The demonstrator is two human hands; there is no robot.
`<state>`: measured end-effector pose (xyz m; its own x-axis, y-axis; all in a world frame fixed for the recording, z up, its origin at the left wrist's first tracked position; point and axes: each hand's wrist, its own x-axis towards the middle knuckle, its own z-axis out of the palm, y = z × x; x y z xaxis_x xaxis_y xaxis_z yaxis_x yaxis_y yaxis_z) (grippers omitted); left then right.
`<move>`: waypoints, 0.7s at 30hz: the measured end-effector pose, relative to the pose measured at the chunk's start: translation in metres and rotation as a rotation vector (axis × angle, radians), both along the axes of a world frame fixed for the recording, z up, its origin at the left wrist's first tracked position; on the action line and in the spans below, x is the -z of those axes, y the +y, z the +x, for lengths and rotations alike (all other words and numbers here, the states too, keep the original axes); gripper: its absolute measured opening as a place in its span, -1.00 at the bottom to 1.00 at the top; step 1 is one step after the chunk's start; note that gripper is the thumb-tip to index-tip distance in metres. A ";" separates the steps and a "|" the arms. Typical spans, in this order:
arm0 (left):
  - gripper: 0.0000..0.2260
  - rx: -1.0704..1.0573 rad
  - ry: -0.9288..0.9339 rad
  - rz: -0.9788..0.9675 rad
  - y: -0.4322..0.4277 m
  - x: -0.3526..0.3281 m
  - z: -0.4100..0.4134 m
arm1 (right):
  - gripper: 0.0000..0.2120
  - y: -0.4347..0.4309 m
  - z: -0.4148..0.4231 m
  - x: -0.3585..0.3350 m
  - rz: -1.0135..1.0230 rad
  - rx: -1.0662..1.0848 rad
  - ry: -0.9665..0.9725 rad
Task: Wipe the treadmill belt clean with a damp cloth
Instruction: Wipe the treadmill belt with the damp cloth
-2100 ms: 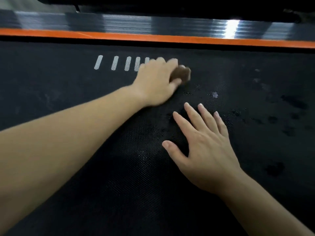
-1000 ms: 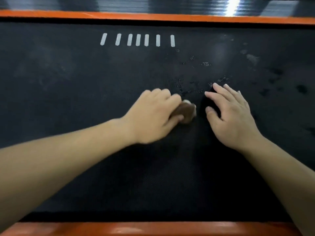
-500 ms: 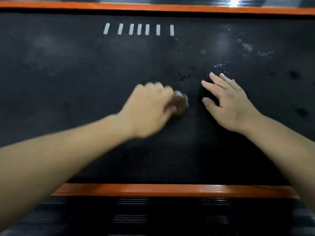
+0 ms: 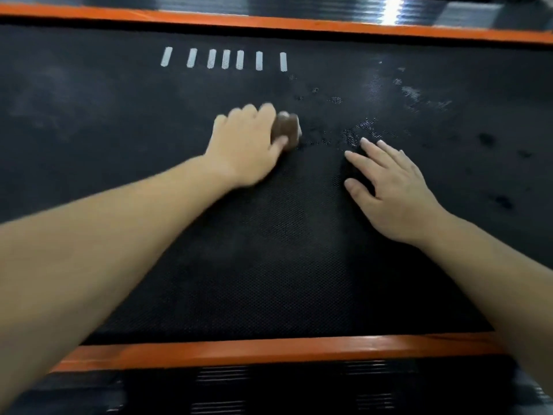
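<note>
The black textured treadmill belt [image 4: 269, 250] fills the head view, crossed by a row of white dashes [image 4: 226, 59] near its far edge. My left hand [image 4: 245, 145] grips a small brown wadded cloth [image 4: 285, 130] and presses it on the belt near the middle; the hand is blurred. To its right, my right hand [image 4: 392, 190] rests flat on the belt with fingers spread. Wet specks and pale smudges [image 4: 359, 130] lie between and beyond the hands.
An orange side rail [image 4: 269, 350] borders the belt's near edge, with a ribbed black footplate [image 4: 269, 390] below it. A second orange rail [image 4: 269, 23] runs along the far edge. Dark spots [image 4: 486, 139] mark the belt at the right.
My left hand has slid the cloth back toward me from the white dashes, then away again a little. My right hand stayed flat on the belt. The view tilted down, showing the near rail.
</note>
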<state>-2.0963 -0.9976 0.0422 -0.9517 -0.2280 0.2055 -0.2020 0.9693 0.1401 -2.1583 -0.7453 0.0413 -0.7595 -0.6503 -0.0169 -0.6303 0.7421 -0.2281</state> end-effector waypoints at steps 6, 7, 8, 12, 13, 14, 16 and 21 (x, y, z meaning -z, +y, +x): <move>-0.71 0.385 0.130 0.010 0.048 0.005 0.051 | -0.35 -0.003 0.001 0.005 -0.041 0.030 0.037; -0.71 0.481 0.127 0.041 0.054 0.005 0.066 | -0.33 -0.003 0.001 0.005 -0.043 0.031 0.055; -0.71 0.521 0.099 0.044 0.053 0.005 0.068 | -0.32 -0.004 0.001 0.005 -0.041 0.035 0.062; -0.65 0.098 0.017 -0.109 0.014 0.001 -0.020 | -0.34 -0.002 0.002 0.004 -0.027 0.032 0.052; -0.63 -0.017 -0.015 -0.052 0.000 -0.002 -0.043 | -0.35 -0.002 0.003 0.004 -0.025 0.029 0.056; -0.63 -0.084 -0.047 0.028 -0.011 -0.002 -0.060 | -0.36 -0.002 0.003 0.004 -0.025 0.028 0.056; -0.65 -0.017 -0.041 0.024 -0.006 -0.001 -0.056 | -0.38 -0.003 0.002 0.004 -0.015 0.028 0.053; -0.66 0.433 0.089 0.037 0.035 0.010 0.014 | -0.36 -0.006 -0.006 0.001 0.046 0.004 0.029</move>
